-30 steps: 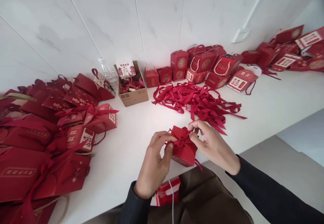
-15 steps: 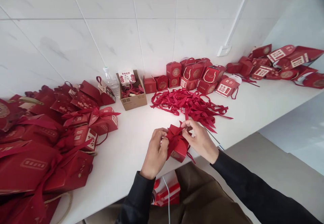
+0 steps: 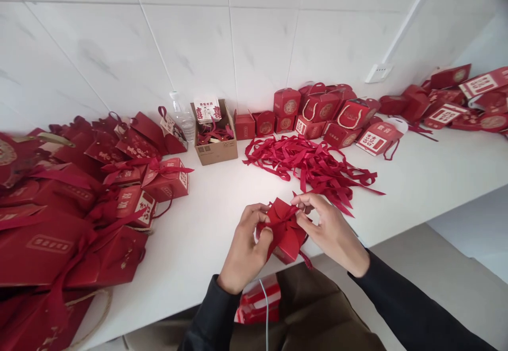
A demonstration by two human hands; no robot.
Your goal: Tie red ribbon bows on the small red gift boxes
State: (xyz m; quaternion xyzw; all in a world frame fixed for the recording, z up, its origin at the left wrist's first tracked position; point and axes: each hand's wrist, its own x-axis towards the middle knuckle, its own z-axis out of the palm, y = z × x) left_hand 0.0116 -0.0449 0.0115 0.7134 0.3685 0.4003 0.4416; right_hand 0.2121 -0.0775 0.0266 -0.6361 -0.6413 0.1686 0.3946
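Note:
A small red gift box (image 3: 286,245) with overlapping top flaps sits near the table's front edge, between my two hands. Red ribbon (image 3: 291,212) crosses its top. My left hand (image 3: 250,242) is at the box's left side, fingers curled against the ribbon and box. On the other side, my right hand (image 3: 323,224) pinches the ribbon with thumb and forefinger at the top right of the box. A twisted red cord (image 3: 305,259) hangs from the box's right front. Part of the ribbon is hidden behind my fingers.
Loose red ribbons (image 3: 305,165) lie in a heap beyond the box. Behind them stand several red gift boxes (image 3: 317,105) and a cardboard box (image 3: 216,151), with a plastic bottle (image 3: 182,118) alongside. More red boxes pile up at left (image 3: 107,255) and far right (image 3: 444,113).
The view has shifted, so background things sit further right. My left fingers have loosened a little at the box's side, while my right hand keeps its pinch on the ribbon.

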